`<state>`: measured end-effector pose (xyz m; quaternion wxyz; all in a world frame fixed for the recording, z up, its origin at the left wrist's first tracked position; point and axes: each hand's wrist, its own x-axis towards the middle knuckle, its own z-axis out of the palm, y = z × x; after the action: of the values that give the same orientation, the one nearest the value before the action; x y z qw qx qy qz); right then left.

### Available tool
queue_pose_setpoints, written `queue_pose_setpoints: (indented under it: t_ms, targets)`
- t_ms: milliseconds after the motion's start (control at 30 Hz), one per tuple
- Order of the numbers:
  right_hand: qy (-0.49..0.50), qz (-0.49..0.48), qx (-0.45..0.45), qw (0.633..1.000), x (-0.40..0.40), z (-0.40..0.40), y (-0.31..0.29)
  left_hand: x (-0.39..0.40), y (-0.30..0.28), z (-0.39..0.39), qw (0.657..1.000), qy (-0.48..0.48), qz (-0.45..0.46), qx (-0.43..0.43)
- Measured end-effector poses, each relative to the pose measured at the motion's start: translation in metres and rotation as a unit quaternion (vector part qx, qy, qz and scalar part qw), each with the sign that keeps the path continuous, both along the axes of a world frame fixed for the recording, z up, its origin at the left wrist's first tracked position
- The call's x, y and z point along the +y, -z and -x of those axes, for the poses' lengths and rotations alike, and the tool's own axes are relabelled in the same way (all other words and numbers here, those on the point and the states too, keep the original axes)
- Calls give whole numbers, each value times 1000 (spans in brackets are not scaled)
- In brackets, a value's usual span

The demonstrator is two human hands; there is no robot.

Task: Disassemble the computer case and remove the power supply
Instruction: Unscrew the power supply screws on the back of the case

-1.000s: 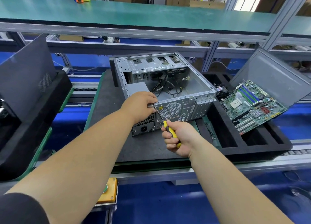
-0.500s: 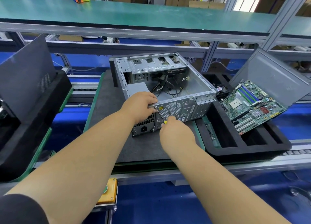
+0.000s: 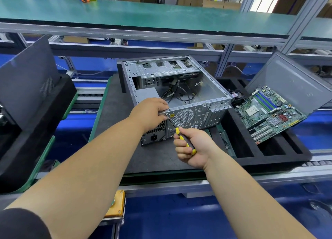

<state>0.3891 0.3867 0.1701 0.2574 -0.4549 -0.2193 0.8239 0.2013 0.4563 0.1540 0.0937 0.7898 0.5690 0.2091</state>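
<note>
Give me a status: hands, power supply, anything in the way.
Left hand grips case top edge; right hand holds screwdriver, tip at rear-panel screw. Power supply still inside. Nothing blocking.

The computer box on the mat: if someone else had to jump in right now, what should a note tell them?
Left hand: grips the top rear edge of the computer case, steadying it.
Right hand: grips the yellow and black screwdriver, tip on a screw at the case's rear panel, beside the power supply.
Done: side panel off, case open, motherboard out and lying on the black foam tray to the right.
Left: finish the rear screws, free the cables inside, lift the power supply out. It sits in the near left corner of the case.
</note>
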Motion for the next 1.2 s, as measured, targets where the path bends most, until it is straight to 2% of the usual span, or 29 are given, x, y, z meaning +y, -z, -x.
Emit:
queue_pose_setpoints:
  t_ms: [67, 100, 167, 200, 267, 300, 333, 367, 400, 567, 600, 633, 667, 733, 767, 833, 933, 1033, 1133, 1167, 1200]
  targets:
    - [2, -25, -30, 999, -2, 5, 2, 0, 0, 0, 1000, 0, 3, -2]
    - [-2, -52, -75, 996, -2, 7, 4, 0, 0, 0, 1000, 0, 4, -2]
    - [-35, -152, -225, 962, -3, 12, 4, -1, -1, -1, 1000, 1, 4, -4]
    - [-66, -220, -326, 917, -4, 15, 3, -1, -1, -1, 1000, 1, 3, -4]
    - [-134, -351, -512, 772, -7, 17, 6, -1, -1, -1, 1000, 0, -1, -5]
    - [-157, -395, -575, 699, -10, 19, 8, -2, -1, -1, 1000, 1, -2, -5]
    - [-163, -423, -617, 643, -12, 21, 10, -2, -1, -1, 1000, 1, -3, -7]
    - [-163, -436, -644, 607, -14, 23, 12, -2, -2, -1, 1000, 0, -3, -8]
    - [-159, -439, -656, 593, -14, 25, 13, -3, -2, -1, 1000, -1, -3, -9]
    - [-175, -433, -639, 612, -6, 25, 7, -3, -2, -1, 1000, -2, -3, -9]
    - [-177, -422, -622, 635, -4, 22, 4, -3, -2, -1, 1000, -1, -3, -6]
    - [-169, -397, -592, 681, -3, 19, 1, -3, -2, -1, 1000, -1, -3, -2]
    - [-152, -361, -545, 742, -2, 15, -2, -3, -2, -1, 1000, -2, -2, -1]
    - [-99, -245, -405, 875, 0, 9, -6, -3, -1, -1, 1000, -7, 0, -3]
    - [-76, -181, -325, 925, 0, 6, -6, -3, -1, -1, 1000, -9, 0, -8]
    - [-34, -84, -178, 980, 0, 2, -4, -2, 0, -1, 1000, -10, 0, -13]
    - [7, 13, -37, 999, -1, -2, 0, -2, -1, -1, 1000, -9, 1, -7]
    - [8, 32, -17, 999, -3, 2, 3, -2, -1, -1, 1000, -8, 3, 1]
    - [-2, -41, -128, 991, -3, 9, 6, -1, 0, -1, 1000, -9, 2, -2]
    - [-20, -92, -203, 975, -3, 12, 5, -1, 0, -1, 1000, -9, 2, -3]
    - [-52, -157, -297, 940, -4, 15, 3, -1, 0, -1, 1000, -8, 2, -3]
